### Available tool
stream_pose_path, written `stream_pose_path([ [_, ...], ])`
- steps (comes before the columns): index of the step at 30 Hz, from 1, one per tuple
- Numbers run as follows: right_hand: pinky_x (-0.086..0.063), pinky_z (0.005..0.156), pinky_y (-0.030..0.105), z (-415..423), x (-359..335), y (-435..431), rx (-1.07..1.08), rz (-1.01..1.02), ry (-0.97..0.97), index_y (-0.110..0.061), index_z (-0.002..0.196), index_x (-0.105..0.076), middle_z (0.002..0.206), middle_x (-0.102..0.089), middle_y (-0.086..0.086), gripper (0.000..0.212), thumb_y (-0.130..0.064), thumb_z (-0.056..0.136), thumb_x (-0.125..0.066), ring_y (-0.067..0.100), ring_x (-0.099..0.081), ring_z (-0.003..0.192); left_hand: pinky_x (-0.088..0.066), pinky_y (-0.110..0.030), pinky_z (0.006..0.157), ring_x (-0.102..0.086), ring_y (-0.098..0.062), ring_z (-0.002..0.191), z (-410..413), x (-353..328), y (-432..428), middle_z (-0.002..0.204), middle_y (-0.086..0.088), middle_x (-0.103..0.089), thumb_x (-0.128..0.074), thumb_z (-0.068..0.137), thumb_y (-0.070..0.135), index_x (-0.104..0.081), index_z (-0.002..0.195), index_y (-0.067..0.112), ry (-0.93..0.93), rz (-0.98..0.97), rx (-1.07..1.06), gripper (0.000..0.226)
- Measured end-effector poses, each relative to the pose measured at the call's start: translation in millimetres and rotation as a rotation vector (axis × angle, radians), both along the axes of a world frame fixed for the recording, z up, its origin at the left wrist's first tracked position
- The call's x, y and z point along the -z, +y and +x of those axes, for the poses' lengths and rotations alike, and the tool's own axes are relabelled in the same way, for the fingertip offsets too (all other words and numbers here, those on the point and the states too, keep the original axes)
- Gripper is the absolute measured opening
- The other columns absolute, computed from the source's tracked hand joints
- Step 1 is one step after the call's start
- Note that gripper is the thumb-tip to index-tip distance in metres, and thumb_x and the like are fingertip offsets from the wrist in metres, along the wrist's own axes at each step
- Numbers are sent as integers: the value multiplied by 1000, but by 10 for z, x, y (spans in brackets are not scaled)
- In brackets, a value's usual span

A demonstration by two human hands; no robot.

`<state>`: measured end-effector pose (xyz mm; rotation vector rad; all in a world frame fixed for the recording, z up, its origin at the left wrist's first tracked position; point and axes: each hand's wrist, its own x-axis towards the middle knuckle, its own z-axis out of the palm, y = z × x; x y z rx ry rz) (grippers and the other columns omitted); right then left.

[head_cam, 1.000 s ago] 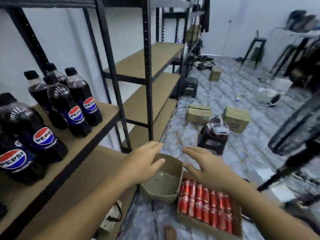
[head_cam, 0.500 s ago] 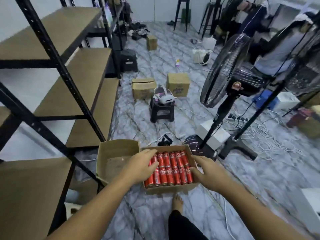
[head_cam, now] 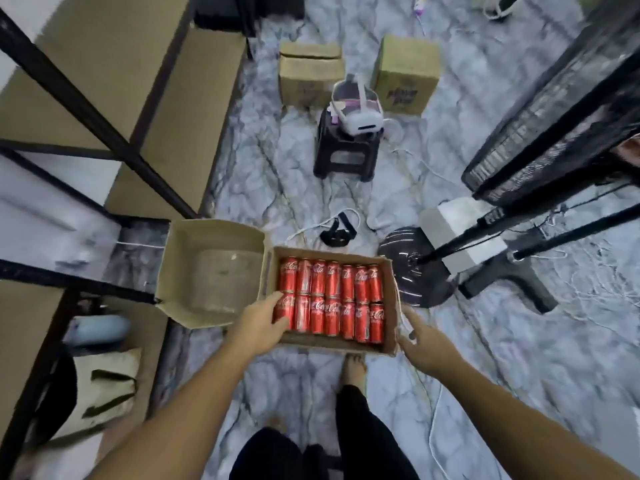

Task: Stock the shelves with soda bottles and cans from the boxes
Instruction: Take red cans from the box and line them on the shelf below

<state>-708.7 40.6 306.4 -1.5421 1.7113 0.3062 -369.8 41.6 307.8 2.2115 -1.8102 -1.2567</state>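
**Head view: full can box on the floor, hands at its two sides**

- Shelving unit (head_cam: 104, 64), left side of frame: the brown boards in sight are bare. No bottles or cans show on them.
- Standing fan (head_cam: 554, 116), right side, with its base beside the can box.
- Two shut cardboard boxes (head_cam: 310, 76), top centre, behind a black stool (head_cam: 346, 150). Contents unknown.
- Open box (head_cam: 225, 275), centre left, looks emptied and touches the can box.
- Can box (head_cam: 332, 342), centre, on the marble floor just ahead of the person's foot.
- Red cola cans (head_cam: 332, 296) lie in it in two rows of seven. No gaps, so none seem taken out yet.
- Left hand (head_cam: 258, 323): at the near left corner, with finger and thumb laid on the corner can. Whether they have closed on it cannot be told.
- Right hand (head_cam: 422, 344): fingers spread and straight beside the right wall, holding nothing.

Judgement: one box appears done. All fourteen cans are left, and perhaps the far boxes too.
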Motion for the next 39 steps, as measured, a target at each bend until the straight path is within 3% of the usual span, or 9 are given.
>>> stream_pose_path([
  [5,-41,91,28,-167,1270,-277,95,134,41,-30,158,-26,136,-62,7,63,-38,102,-53,27,-60,122,-49,-40,101,-61,-34,120,58,1356,-178,134,-17,-63,-65,92,27,-50,146,13,27,154,-106,58],
  [10,-51,98,42,-221,2587,-279,213,271,58,-40,159,-13,127,-67,9,76,-42,98,-58,29,-66,109,-36,-45,113,-37,-41,140,-33,2737,-272,156,-20,-30,-65,90,19,-29,159,22,-37,206,-93,78],
  [15,-52,98,54,-289,3521,-448,389,116,-1,-45,157,-5,135,-61,14,93,-35,90,-69,38,-62,116,-33,-52,114,-28,-46,144,3,3722,-338,163,-25,-11,-63,92,13,-10,163,18,-130,130,-292,89],
  [18,-52,95,56,-302,3804,-573,466,42,73,-43,151,-13,132,-62,16,81,-26,91,-64,42,-62,112,-40,-48,108,-34,-42,141,-40,3976,-351,162,-20,-14,-64,93,12,-7,163,13,-110,53,-382,91],
  [21,-52,96,52,-286,3924,-654,471,18,136,-36,154,-21,134,-62,15,71,-24,95,-58,43,-62,113,-47,-44,85,-53,-39,124,-20,4112,-426,156,-15,-31,-63,96,20,-9,163,10,-218,23,-454,86],
  [24,-54,95,53,-319,4023,-730,485,21,121,-38,151,-26,129,-66,12,63,-26,97,-55,39,-66,106,-49,-50,88,-56,-43,121,45,4224,-556,145,-18,-48,-60,98,25,-29,157,9,-279,-10,-451,69],
  [27,-59,81,56,-430,4148,-796,470,29,133,-44,145,-28,117,-70,8,56,-32,97,-54,35,-70,91,-51,-49,86,-63,-44,112,75,4299,-623,126,-21,-65,-56,101,30,-32,154,14,-282,21,-494,60],
  [34,-57,84,54,-621,4385,-873,336,35,156,-22,139,-47,116,-69,15,38,-29,102,-49,39,-67,96,-35,-43,67,-64,-48,98,35,4441,-701,102,-27,-68,-44,108,22,-51,123,4,-490,-61,-434,25],
  [39,-47,79,38,-893,4467,-856,248,-49,125,-14,121,-60,107,-71,19,25,-17,98,-51,42,-65,96,-41,-47,67,-65,-49,90,-159,4539,-610,93,-26,-68,-44,105,15,-51,115,4,-561,-110,-392,16],
])
